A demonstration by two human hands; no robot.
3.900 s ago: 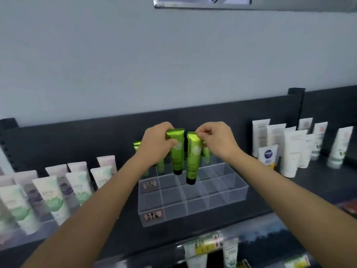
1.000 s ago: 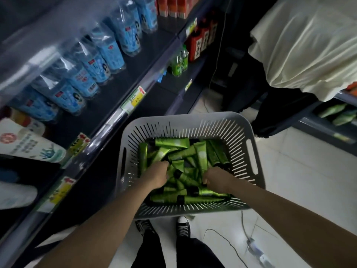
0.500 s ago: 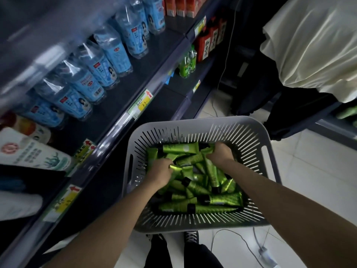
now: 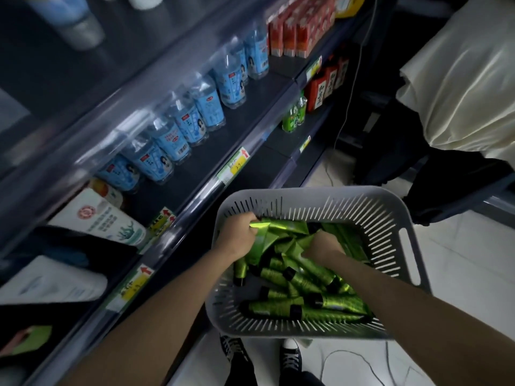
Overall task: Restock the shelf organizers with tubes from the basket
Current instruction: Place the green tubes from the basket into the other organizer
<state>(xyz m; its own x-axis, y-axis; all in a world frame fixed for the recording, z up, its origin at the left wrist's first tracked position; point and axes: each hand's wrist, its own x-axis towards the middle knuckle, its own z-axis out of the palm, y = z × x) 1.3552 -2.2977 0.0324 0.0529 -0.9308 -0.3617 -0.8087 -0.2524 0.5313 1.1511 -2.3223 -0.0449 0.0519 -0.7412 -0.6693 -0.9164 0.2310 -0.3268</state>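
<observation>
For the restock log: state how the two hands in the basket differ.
The left hand is near the basket's far left wall; the right hand is over the middle of the pile. The left hand pinches a green tube by its flat end; the right hand's fingers are hidden in the pile. Both are inside the basket.

Both bare forearms reach forward from the near edge. The left hand (image 4: 237,232) lies farther, fingers curled round a tube (image 4: 262,238). The right hand (image 4: 323,247) points down, knuckles up, fingers hidden.
</observation>
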